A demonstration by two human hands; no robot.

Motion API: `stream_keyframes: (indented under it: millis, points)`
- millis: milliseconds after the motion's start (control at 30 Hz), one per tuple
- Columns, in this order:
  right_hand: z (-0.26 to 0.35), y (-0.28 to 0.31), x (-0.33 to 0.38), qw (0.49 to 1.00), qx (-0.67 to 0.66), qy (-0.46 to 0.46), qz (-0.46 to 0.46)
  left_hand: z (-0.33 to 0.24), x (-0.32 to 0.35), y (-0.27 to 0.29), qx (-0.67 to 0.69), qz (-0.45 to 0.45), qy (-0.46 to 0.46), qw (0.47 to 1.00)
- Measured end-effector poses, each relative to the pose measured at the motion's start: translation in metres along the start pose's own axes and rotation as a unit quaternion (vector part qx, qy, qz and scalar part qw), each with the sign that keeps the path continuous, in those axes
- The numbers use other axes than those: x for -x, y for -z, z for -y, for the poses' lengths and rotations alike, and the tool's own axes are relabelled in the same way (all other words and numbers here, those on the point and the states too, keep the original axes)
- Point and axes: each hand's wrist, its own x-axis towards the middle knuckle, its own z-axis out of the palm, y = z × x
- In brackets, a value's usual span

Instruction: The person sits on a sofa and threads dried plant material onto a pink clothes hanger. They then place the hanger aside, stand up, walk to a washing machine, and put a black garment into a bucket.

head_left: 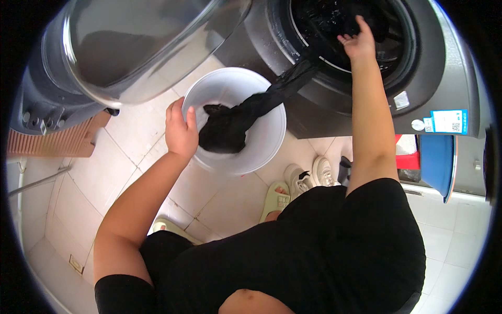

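Observation:
A white bucket [269, 131] stands on the floor in front of the washing machine [444, 68]. My left hand [180, 128] grips its left rim. Black wet-looking clothing [251, 112] trails from the machine's round opening down into the bucket, part of it bunched at the bottom. My right hand [361, 44] reaches into the opening, its fingers apart and nothing visible in them. More dark cloth [334, 18] lies inside the drum, hard to tell from the shadow.
The machine's round glass door [141, 52] hangs open at upper left. A brown ribbed board [55, 138] sits beneath it. White sneakers [308, 175] stand on the tiled floor [209, 204] near my feet, in green slippers [272, 201]. A blue basin [438, 162] leans at right.

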Motion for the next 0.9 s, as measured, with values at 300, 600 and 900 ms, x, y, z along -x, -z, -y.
stream_keyframes:
  millis: [300, 600, 900]
  points:
    - [-0.233, 0.025, 0.177, 0.372, 0.733, 0.041, 0.568, 0.003, -0.001, -0.002, -0.007, -0.001, 0.017, 1.0]
    - [-0.375, 0.077, 0.176, 0.23, 0.807, 0.073, 0.54, -0.002, 0.0, -0.002, -0.019, 0.001, 0.018, 1.0]
    - [-0.183, 0.04, 0.155, 0.417, 0.68, 0.164, 0.58, 0.003, -0.001, 0.002, -0.026, 0.006, 0.008, 1.0]
